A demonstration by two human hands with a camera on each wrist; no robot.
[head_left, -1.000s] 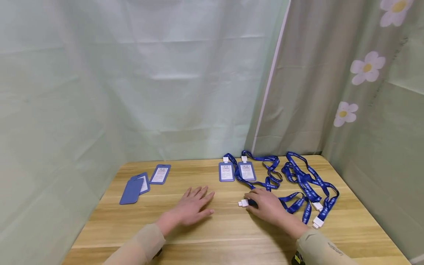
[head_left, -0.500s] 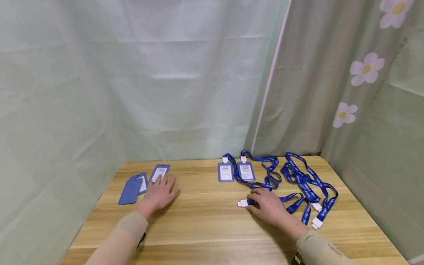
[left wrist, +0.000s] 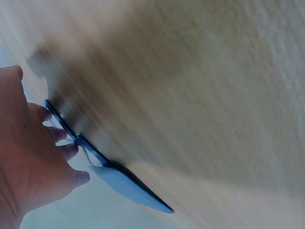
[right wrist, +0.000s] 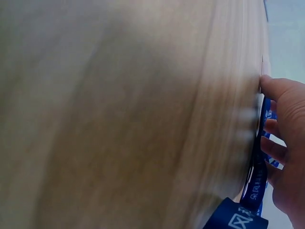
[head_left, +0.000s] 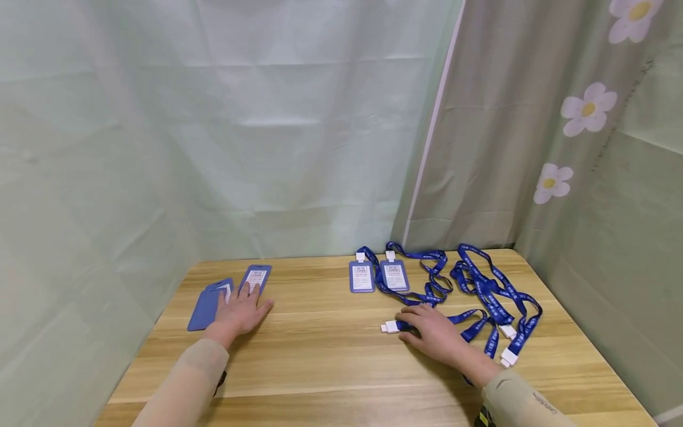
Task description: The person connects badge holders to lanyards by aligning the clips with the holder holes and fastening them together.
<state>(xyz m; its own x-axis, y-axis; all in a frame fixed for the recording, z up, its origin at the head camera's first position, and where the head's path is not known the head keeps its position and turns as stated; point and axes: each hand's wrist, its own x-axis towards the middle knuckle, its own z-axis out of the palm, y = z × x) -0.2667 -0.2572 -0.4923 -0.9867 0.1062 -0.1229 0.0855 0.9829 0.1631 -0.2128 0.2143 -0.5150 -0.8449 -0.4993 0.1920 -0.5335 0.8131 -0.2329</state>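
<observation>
Head: my left hand (head_left: 238, 312) just reached the card holder (head_left: 257, 274), fingers apart on it; right hand (head_left: 433, 335), well right of that holder, pinches a blue lanyard (head_left: 474, 331). Both likely at hand now. Left wrist: no clamp visible. Right wrist: lanyard against fingers.

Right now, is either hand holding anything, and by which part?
Right hand: fingers around a blue lanyard behind its white clip; firmness unclear. Left hand: fingers over lower part of card holder, no grip visible.
</observation>
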